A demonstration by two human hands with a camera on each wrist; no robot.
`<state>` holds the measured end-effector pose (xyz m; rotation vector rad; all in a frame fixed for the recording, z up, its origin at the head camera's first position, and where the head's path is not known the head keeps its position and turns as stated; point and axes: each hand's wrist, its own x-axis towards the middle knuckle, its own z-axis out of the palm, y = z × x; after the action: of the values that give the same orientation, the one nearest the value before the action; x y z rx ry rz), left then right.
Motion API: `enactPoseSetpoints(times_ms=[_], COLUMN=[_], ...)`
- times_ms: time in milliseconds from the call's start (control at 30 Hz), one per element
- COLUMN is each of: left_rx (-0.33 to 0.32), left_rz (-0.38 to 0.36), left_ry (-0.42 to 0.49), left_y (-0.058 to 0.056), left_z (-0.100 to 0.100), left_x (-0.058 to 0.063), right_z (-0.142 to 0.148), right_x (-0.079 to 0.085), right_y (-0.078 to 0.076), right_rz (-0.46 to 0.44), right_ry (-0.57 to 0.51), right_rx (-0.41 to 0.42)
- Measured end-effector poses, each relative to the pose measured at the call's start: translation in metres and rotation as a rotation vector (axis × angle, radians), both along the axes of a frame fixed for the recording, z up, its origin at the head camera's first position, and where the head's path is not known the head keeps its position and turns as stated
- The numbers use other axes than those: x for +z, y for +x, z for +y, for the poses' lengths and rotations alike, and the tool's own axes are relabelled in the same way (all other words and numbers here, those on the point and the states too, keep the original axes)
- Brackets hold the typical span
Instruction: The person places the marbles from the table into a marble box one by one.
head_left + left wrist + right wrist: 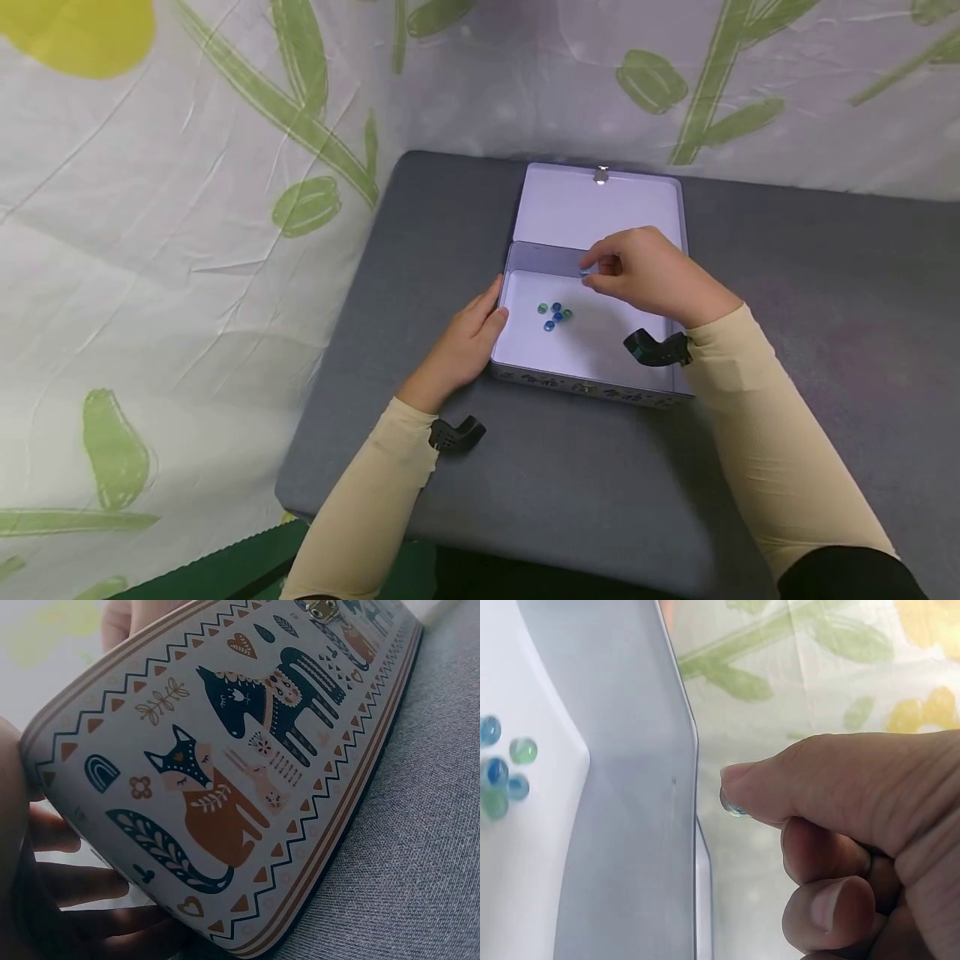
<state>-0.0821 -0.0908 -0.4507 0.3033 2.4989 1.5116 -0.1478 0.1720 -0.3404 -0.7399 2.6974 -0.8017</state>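
A rectangular metal tin (577, 350) lies open on the table, pale inside, with a fox and a horse printed on its front wall (210, 795). Several blue and green glass marbles (557, 317) sit grouped on its floor; the right wrist view shows them too. Above the tin's back part, my right hand (648, 271) pinches a bluish clear marble (733, 804) between thumb and index finger, the other fingers curled in. My left hand (468, 337) rests against the tin's left outer wall, its fingers (82, 881) fairly straight along that side.
The tin's hinged lid (592, 204) lies folded back, with a metal clasp (601, 175) at its far edge. Under everything is a grey cloth-covered table (570, 475). A white curtain (510, 92) with green leaf prints hangs behind and to the left.
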Motion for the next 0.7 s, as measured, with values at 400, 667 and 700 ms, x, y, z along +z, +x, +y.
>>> enactPoseSetpoints(times_ms=[400, 667, 700], left_rx=[0.003, -0.003, -0.004], left_rz=[-0.017, -0.017, -0.018], left_ry=[-0.014, -0.002, 0.000], left_y=[0.000, 0.002, 0.002], left_z=[-0.002, -0.002, -0.002], left_x=[0.005, 0.007, 0.007], right_z=[-0.035, -0.041, -0.041], right_x=[-0.013, -0.033, -0.035], right_y=[-0.014, -0.018, -0.019], right_rz=[-0.048, -0.158, -0.167], right_ry=[-0.012, 0.015, 0.021], right_rx=[0.118, 0.124, 0.121])
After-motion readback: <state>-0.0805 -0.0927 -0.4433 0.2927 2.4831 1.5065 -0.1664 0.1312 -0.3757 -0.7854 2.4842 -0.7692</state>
